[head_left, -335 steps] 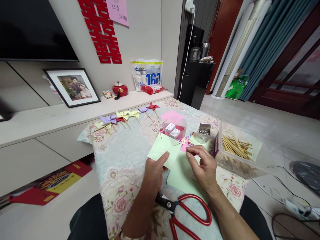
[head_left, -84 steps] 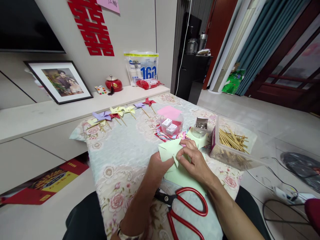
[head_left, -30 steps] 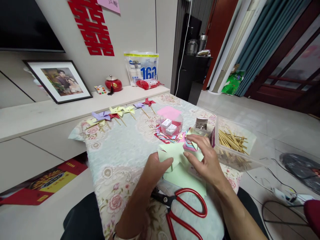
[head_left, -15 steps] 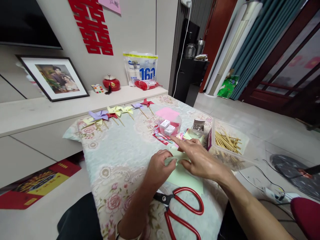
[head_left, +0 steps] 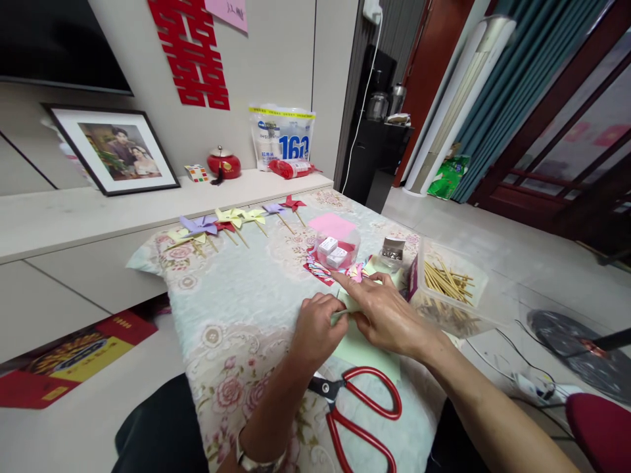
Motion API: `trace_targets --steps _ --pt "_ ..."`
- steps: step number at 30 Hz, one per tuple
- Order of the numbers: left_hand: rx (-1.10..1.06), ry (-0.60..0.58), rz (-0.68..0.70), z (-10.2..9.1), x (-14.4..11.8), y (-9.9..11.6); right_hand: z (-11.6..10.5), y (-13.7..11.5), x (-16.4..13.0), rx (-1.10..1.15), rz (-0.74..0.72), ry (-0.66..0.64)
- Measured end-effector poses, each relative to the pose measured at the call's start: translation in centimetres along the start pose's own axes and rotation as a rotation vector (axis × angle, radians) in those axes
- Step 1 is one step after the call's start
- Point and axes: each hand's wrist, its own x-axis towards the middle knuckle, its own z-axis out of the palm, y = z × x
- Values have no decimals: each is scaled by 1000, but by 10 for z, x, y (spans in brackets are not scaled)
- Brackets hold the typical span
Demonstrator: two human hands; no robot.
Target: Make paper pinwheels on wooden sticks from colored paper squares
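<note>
A small piece of pale green paper (head_left: 348, 301) is between my two hands above the table. My left hand (head_left: 319, 330) is closed, its thumb and fingers pinching the paper's left edge. From the other side, my right hand (head_left: 387, 314) grips the same paper with its thumb below and its index finger stretched out to the left; part of the grip is hidden. Beneath them lies a larger light green sheet (head_left: 367, 351). Red-handled scissors (head_left: 362, 401) lie closest to me, their blades partly under my left forearm.
Paper pinwheels (head_left: 231, 218) on sticks line the table's far left. Beyond my hands stand a clear round container (head_left: 351, 242) with small white boxes and a small open box (head_left: 393, 248) of metal bits. A plastic bin (head_left: 486, 315) of sticks (head_left: 446, 279) is at right.
My right hand has closed in slightly on the paper, its thumb now tucked under. My left hand has shifted a little to the right. The view has turned slightly.
</note>
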Motion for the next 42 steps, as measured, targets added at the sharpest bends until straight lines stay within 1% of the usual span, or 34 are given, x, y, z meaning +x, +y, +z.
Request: trace_targets --steps 4,9,11,12,14,16,17,19,20,22,24,26,28,32,37,42 --pt "47 -18 18 1 0 -2 4 0 -1 -43 -7 2" --pt "64 -29 18 0 0 0 6 0 -1 -41 -6 -13" --pt "24 -6 0 -1 0 1 6 3 -2 8 6 -6" --pt "-19 31 -16 -2 0 1 6 5 -2 45 15 9" --pt "-176 145 -62 -3 0 -1 6 11 -4 142 46 63" --pt "-451 253 -139 -5 1 -4 7 18 -6 271 98 140" --pt "-624 284 -187 -6 2 -5 8 20 -7 348 130 183" --pt "-958 293 -289 -7 2 -6 12 24 -9 533 195 277" --pt "-1084 279 -328 -7 3 -5 15 24 -9 639 226 320" --pt "-1221 216 -350 -7 3 -2 23 24 -8 865 274 385" --pt "-1274 109 -327 -5 2 2 31 22 -5 1058 312 430" --pt "-1328 3 -304 -3 1 6 38 19 -2 1181 351 471" --pt "-1384 -44 -302 -2 0 9 44 16 0 1243 379 508" --pt "-1415 4 -351 -1 0 13 51 11 2 1271 390 542" --pt "-1330 23 -453 -2 0 14 58 6 2 1257 393 533" --pt "-1277 37 -485 -1 -1 11 63 6 1 1256 394 526"
